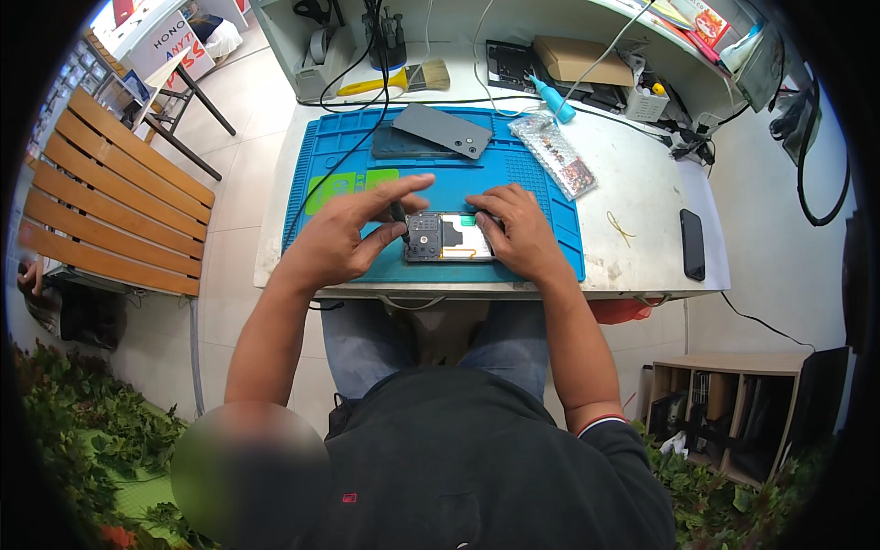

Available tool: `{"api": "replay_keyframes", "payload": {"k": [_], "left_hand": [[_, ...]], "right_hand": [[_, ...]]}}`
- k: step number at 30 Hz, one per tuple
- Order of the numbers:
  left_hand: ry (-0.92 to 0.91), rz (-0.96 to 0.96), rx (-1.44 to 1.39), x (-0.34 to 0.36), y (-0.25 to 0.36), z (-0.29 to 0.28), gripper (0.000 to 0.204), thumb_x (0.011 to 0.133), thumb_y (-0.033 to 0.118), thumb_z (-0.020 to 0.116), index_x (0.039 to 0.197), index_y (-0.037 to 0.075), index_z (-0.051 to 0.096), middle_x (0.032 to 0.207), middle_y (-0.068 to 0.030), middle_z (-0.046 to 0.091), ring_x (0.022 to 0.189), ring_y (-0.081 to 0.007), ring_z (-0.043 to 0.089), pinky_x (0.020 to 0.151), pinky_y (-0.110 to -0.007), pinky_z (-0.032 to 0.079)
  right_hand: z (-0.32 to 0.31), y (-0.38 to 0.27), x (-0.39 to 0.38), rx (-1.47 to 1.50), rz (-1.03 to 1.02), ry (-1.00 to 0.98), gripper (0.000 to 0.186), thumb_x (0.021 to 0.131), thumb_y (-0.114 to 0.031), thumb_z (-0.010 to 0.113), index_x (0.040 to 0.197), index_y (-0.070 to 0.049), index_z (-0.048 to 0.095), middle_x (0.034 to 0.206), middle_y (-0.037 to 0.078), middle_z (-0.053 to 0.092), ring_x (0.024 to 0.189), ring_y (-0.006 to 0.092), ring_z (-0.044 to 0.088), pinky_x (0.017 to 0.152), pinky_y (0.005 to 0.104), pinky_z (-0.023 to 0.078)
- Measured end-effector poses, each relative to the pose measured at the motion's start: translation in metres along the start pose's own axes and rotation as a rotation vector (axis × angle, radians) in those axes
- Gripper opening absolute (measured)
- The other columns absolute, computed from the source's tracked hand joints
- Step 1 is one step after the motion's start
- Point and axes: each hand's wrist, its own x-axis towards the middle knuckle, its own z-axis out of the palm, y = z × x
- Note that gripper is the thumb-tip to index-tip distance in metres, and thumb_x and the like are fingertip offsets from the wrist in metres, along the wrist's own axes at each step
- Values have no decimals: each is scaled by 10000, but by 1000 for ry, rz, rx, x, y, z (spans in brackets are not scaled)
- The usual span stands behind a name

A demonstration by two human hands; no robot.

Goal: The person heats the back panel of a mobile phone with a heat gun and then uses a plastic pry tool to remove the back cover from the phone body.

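Note:
An opened smartphone (467,240) lies sideways near the front edge of a blue repair mat (541,261), its inner parts showing. In my left hand (339,234) a short dark screwdriver (398,213) stands nearly upright between thumb and fingers, its tip at the phone's left end. Its index finger stretches out over the tool. My right hand (521,229) grips the phone's right end, thumb at the near side and fingers over the far side. Farther back on the mat, a grey phone back cover (440,128) with camera holes rests on a darker flat panel (394,144).
A green card-like piece (332,190) lies left on the mat, with a black cable (341,165) crossing it. Behind are a yellow-handled brush (426,76) and a blue bottle (555,99). At right lie a bubble-wrap pouch (555,154) and a black phone (692,244).

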Motion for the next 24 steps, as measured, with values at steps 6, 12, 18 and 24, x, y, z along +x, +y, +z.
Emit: {"api": "replay_keyframes", "payload": {"k": [6,12,18,24], "left_hand": [[-38,23,27,3,3,-3,655,953,20,861,1564,180,687,1124,-106,828,944,-198,815,881,-342,663],[-47,-46,39,3,8,-3,667,956,13,853,1577,182,679,1105,-103,834,941,-197,804,886,-345,661],[-34,0,74,1,3,-3,681,952,37,862,1587,194,672,1111,-104,838,929,-206,799,887,-352,659],[-57,-54,135,2,12,-3,690,944,61,874,1588,208,672,1141,-111,842,934,-235,803,874,-364,654]], "right_hand": [[-4,-7,2,-15,20,-38,255,1000,-105,729,1240,-56,799,1163,106,770,1165,311,659,1070,455,486],[-5,-3,-3,52,33,-23,251,1009,-93,719,1244,-40,793,1165,125,767,1165,321,656,1078,450,489],[-5,-3,-4,60,38,-27,248,1021,-91,710,1248,-38,794,1162,125,767,1152,322,658,1067,449,497],[-6,-1,-6,62,40,-20,239,1029,-90,705,1243,-38,797,1171,125,770,1161,319,662,1078,449,500]]}}
